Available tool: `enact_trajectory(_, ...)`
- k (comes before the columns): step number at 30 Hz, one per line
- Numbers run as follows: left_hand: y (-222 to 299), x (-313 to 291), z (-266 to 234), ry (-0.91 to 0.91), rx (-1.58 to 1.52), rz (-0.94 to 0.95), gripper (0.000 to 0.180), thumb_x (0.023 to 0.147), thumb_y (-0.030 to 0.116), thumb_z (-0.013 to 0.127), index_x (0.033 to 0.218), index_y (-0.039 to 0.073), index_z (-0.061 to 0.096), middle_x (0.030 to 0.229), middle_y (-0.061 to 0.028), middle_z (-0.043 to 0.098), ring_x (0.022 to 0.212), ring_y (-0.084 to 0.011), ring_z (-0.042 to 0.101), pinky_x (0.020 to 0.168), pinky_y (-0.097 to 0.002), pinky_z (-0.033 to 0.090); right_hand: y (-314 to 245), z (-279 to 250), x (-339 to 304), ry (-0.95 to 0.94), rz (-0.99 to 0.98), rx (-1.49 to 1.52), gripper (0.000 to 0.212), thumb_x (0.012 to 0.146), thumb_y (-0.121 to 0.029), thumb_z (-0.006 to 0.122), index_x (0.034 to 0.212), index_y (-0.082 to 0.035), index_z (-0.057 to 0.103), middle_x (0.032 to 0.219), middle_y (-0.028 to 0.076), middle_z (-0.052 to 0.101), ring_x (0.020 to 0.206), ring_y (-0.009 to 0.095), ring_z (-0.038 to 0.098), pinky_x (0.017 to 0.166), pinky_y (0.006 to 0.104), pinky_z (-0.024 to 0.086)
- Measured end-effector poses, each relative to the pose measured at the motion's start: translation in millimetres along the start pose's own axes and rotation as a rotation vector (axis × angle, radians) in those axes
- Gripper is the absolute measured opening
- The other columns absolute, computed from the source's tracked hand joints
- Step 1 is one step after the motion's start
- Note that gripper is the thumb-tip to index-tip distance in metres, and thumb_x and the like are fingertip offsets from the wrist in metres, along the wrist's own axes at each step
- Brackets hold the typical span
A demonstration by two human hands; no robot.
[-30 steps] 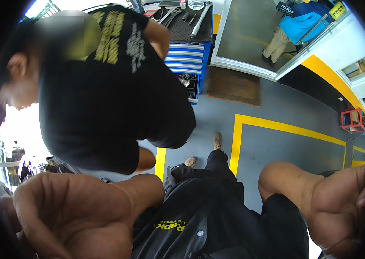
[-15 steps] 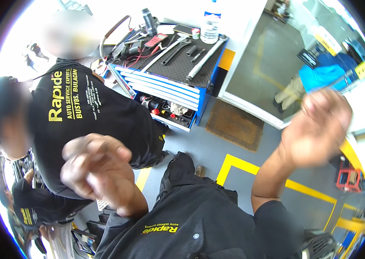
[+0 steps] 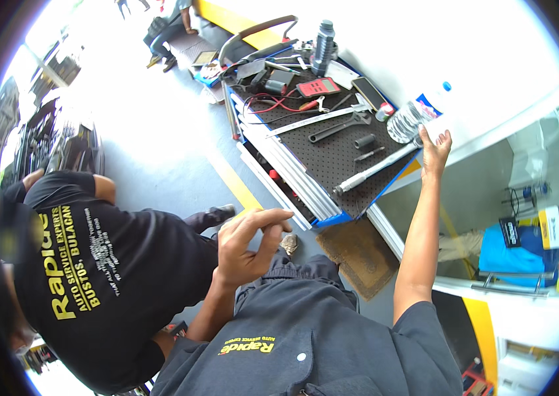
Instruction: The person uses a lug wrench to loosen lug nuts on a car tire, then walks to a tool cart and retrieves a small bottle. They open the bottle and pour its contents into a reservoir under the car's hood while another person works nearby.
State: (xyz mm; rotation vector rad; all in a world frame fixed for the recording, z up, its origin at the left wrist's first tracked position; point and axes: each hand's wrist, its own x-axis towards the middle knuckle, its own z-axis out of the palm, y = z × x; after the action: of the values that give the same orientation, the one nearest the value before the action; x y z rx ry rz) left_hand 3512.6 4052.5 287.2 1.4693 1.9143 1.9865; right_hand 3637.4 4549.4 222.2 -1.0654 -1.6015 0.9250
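Note:
My right hand (image 3: 435, 153) reaches out over the corner of the tool cart, fingers apart, with nothing in it. Just beyond it stands a clear plastic water bottle (image 3: 413, 120) with a blue cap; whether the fingertips touch it I cannot tell. Close to that hand, a long silver torque wrench (image 3: 378, 168) lies along the cart's edge. In front of my chest hangs my left hand (image 3: 246, 245), loosely bent, its thumb apart from the fingers and nothing visible in it. An adjustable wrench (image 3: 340, 127), a long caliper (image 3: 319, 119) and a dark socket (image 3: 364, 140) lie on the cart top.
The blue-and-white tool cart (image 3: 292, 191) also carries a red multimeter (image 3: 319, 87), a phone (image 3: 372, 92) and a dark grey bottle (image 3: 323, 49). A co-worker in black (image 3: 114, 264) bends at my left. A brown doormat (image 3: 357, 257) lies before the glass door (image 3: 484, 178).
My right hand has stretched forward to beside the water bottle. My left hand has moved toward the middle. The view has turned and come nearer the cart; the co-worker appears lower at left.

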Motion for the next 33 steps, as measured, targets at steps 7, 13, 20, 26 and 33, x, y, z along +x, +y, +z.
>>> enact_trajectory(7, -4, 22, 0, -0.041, 0.291, 0.062, 0.025, 0.094, 0.001, 0.072, 0.118, 0.008, 0.078, 0.088, -0.0060, 0.077, 0.076, -0.0177, 0.075, 0.068, -0.0328, 0.058, 79, 49, 80, -0.315, -0.227, 0.354, 0.066, 0.089, -0.006, 0.089, 0.144, -0.006, 0.054, 0.143, 0.009, 0.061, 0.129, 0.022, 0.059, 0.114, 0.0407, 0.046)
enact_trajectory(13, 8, -4, 21, 0.034, 0.492, -0.219, 0.028, 0.097, 0.011, 0.070, 0.125, 0.012, 0.074, 0.092, -0.0057, 0.075, 0.078, -0.0227, 0.073, 0.070, -0.0374, 0.058, 101, 67, 128, -0.306, -0.303, 0.204, 0.076, 0.088, -0.017, 0.091, 0.151, 0.002, 0.053, 0.147, 0.015, 0.062, 0.130, 0.027, 0.062, 0.114, 0.0428, 0.049)
enact_trajectory(20, 16, -9, 29, 0.105, 0.578, -0.377, 0.035, 0.091, 0.002, 0.074, 0.126, 0.010, 0.075, 0.105, -0.0104, 0.078, 0.089, -0.0290, 0.075, 0.079, -0.0386, 0.058, 24, 48, 58, -0.152, -0.617, -0.044, 0.076, 0.088, -0.031, 0.092, 0.145, 0.006, 0.058, 0.139, 0.021, 0.069, 0.124, 0.032, 0.069, 0.113, 0.0447, 0.051)
enact_trajectory(26, 11, 3, -12, 0.292, 0.251, -0.224, 0.035, 0.102, 0.017, 0.070, 0.136, 0.009, 0.069, 0.119, -0.0115, 0.075, 0.111, -0.0269, 0.072, 0.096, -0.0409, 0.057, -67, 67, -12, -0.561, -0.669, 0.184, 0.098, 0.082, -0.036, 0.094, 0.156, 0.005, 0.045, 0.149, 0.023, 0.059, 0.133, 0.037, 0.063, 0.113, 0.0506, 0.051)
enact_trajectory(33, 22, 9, -123, 0.289, 0.025, 0.034, 0.083, 0.099, 0.063, 0.068, 0.155, 0.005, 0.049, 0.156, -0.0197, 0.049, 0.148, -0.0349, 0.046, 0.122, -0.0496, 0.036, -173, 178, -247, -1.455, -0.453, 0.533, 0.120, 0.075, -0.041, 0.095, 0.167, -0.004, 0.027, 0.162, 0.023, 0.044, 0.144, 0.038, 0.052, 0.117, 0.0540, 0.047)
